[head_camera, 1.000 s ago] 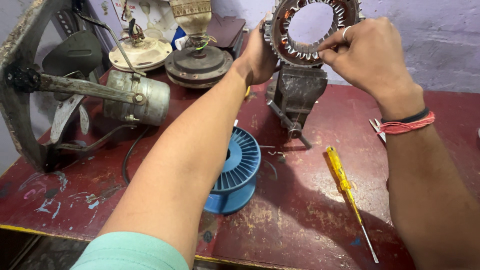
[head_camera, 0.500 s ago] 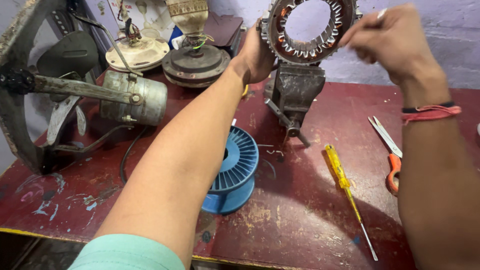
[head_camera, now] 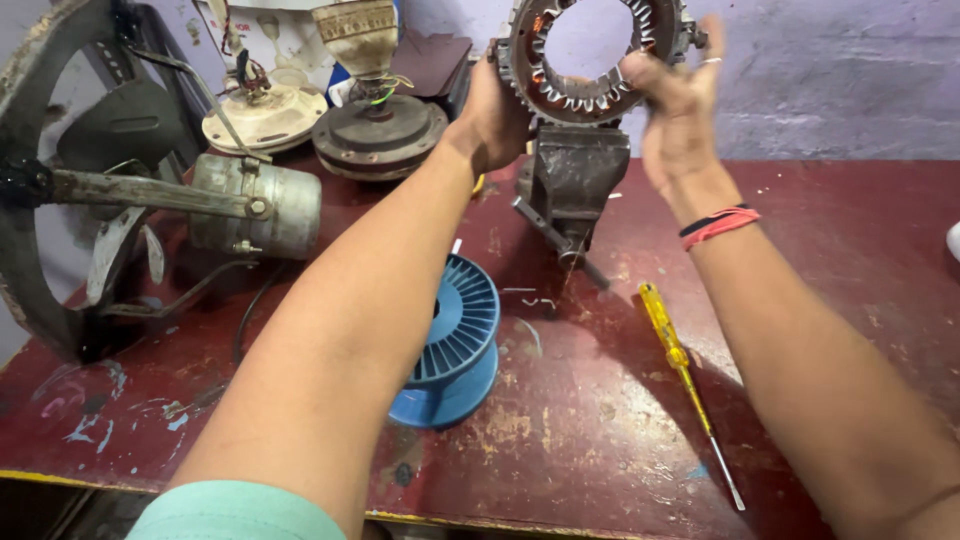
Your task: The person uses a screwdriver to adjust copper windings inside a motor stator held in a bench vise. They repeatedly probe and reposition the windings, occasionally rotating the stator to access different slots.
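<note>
Worn red paint covers the workbench (head_camera: 830,330), scratched and chipped, set against a pale wall. At the left edge stands the largest thing, a rusty exhaust-fan frame (head_camera: 30,200) with its grey motor (head_camera: 255,205) on a cross arm. Behind it sit a cream fan housing (head_camera: 265,115) and a dark round fan motor (head_camera: 380,130) with wires coming out of its top. At the back middle a small iron bench vise (head_camera: 575,185) carries the stator ring (head_camera: 590,55), a toothed steel ring held upright on the vise. The left hand (head_camera: 500,110) is clasped round the ring's left rim, steadying it. The right hand (head_camera: 680,105) is at the right rim with thumb resting on the ring and fingers spread loose, gripping nothing. A few slots at the top left show copper-coloured winding; most of the slots in view look bare, so the winding seems barely begun. Nearer lies a blue wire spool (head_camera: 455,345) on its side, apparently without wire, and beside the right forearm a yellow-handled screwdriver (head_camera: 685,375).
</note>
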